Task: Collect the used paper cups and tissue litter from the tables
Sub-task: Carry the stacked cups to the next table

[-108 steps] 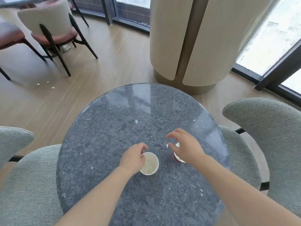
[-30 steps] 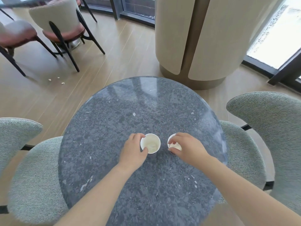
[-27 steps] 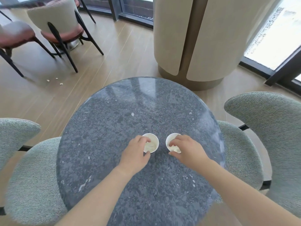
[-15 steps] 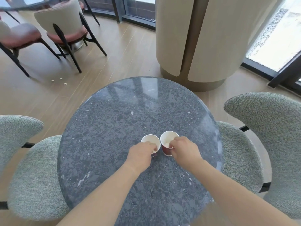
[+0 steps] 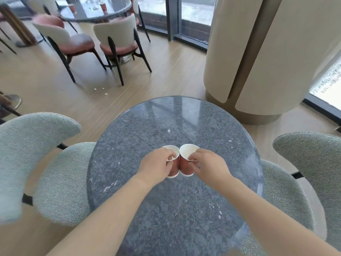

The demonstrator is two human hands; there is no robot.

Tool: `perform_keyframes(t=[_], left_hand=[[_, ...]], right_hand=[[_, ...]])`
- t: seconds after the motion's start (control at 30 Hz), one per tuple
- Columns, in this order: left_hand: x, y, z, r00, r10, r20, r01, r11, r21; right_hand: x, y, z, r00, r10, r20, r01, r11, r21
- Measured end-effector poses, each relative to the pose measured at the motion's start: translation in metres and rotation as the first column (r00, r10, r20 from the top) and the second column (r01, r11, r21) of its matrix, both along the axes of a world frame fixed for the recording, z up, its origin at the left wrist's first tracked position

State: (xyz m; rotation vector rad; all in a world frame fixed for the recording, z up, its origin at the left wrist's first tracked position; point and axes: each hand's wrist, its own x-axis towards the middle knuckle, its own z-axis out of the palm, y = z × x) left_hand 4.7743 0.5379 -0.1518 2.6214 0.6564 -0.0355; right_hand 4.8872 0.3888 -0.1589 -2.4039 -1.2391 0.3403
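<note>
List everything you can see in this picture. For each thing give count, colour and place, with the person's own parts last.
Left cup: one, red with white rim, middle of the near table, touching the right cup.
Right cup: one, red with white rim, beside it.
Near table: one, speckled grey, round, centre.
Grey chairs: two, either side of the near table.
Red-seated chairs: at least two, cream backs, upper left.
Far table: one, dark, top left.
Far cups: two, reddish, blurred, on the far table.
Crumbs: a few, pale, on the floor.
Column: one, cream, upper right.
Left hand: one, grips the left cup.
Right hand: one, grips the right cup.
</note>
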Motion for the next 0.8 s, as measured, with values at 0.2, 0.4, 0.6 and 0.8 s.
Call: perform_keyframes(t=[0.2,0.4,0.6,0.8], left_hand=[[-0.035,0.010,0.019,0.994,0.073,0.080,-0.074,0.997,0.013],[-0.095,0.018,0.029,0.989,0.098,0.114,-0.097,0.995,-0.007],[-0.191,0.030,0.042,0.975,0.165,0.149,-0.163,0.986,-0.025],[-0.305,0.049,0.048,0.945,0.284,0.162,-0.279,0.959,-0.051]], right_hand=[[-0.030,0.015,0.018,0.998,0.039,0.049,-0.041,0.998,0.055],[-0.086,0.029,0.030,0.997,0.044,0.056,-0.050,0.994,0.099],[-0.177,0.045,0.040,0.997,0.066,0.049,-0.073,0.988,0.138],[-0.274,0.079,0.043,0.986,0.162,0.044,-0.166,0.977,0.137]])
